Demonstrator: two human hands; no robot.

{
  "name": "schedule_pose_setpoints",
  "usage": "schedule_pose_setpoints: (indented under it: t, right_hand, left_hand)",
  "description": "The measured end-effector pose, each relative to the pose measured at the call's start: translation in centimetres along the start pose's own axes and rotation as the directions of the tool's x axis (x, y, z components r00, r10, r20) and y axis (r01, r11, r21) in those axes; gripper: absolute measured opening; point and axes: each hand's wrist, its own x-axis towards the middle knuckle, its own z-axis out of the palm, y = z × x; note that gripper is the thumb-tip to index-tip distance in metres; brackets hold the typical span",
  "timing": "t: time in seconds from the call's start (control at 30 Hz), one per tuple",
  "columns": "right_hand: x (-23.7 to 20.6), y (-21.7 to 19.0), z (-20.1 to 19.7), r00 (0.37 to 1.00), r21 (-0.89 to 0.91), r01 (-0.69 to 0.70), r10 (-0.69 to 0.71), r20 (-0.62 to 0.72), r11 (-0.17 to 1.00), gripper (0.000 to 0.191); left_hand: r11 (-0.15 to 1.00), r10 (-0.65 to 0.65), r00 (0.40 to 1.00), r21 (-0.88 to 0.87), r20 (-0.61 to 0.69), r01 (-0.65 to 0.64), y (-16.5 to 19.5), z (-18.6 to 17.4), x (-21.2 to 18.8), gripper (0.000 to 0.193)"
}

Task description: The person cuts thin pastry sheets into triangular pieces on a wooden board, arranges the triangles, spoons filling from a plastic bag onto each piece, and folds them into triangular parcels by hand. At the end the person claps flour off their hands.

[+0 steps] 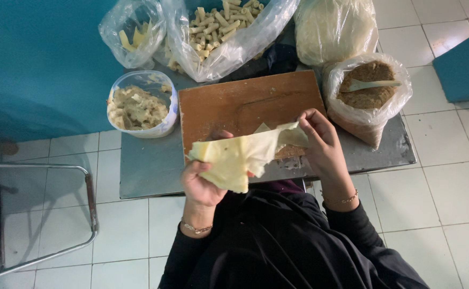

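Both of my hands hold a thin pale yellow wrapper sheet [240, 155] above the near edge of a brown wooden board [229, 104]. My left hand [202, 184] grips the sheet's lower left part from beneath. My right hand [323, 144] pinches its upper right corner. The sheet hangs loose and creased between them. The board lies on a low grey metal table [143, 166].
A clear plastic tub [141, 104] of pale filling stands left of the board. A bag of brown crumbs [368, 88] with a white spoon sits at the right. Bags of rolled pieces [224, 32], yellow scraps [133, 32] and white sheets [336, 27] lie behind. A metal chair frame [42, 214] stands at left.
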Motion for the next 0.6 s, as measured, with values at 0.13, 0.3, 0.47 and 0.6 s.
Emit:
schedule_pose_setpoints:
  t: [0.13, 0.3, 0.47, 0.6]
  right_hand:
    - [0.2, 0.7, 0.1, 0.999, -0.024, -0.037, 0.037, -0.014, 0.999, 0.007]
    - [0.3, 0.9, 1.0, 0.996, 0.172, -0.09, 0.087, 0.024, 0.981, 0.011]
    - [0.7, 1.3, 2.9, 0.981, 0.257, -0.192, 0.194, 0.018, 0.947, 0.034]
    - [2.0, 1.6, 4.4, 0.987, 0.108, -0.158, 0.159, 0.001, 0.981, 0.028]
  left_hand:
    - [0.991, 0.098, 0.995, -0.092, -0.005, -0.098, 1.2, -0.1, -0.6, 0.064]
    - [0.971, 0.236, 0.972, -0.052, 0.002, -0.236, 3.0, 0.2, -1.3, 0.067]
    - [0.959, 0.281, 0.959, 0.015, 0.024, -0.281, 5.6, 0.7, -2.3, 0.062]
    - [0.936, 0.345, 0.939, 0.081, -0.002, -0.344, 6.6, 1.2, -2.7, 0.068]
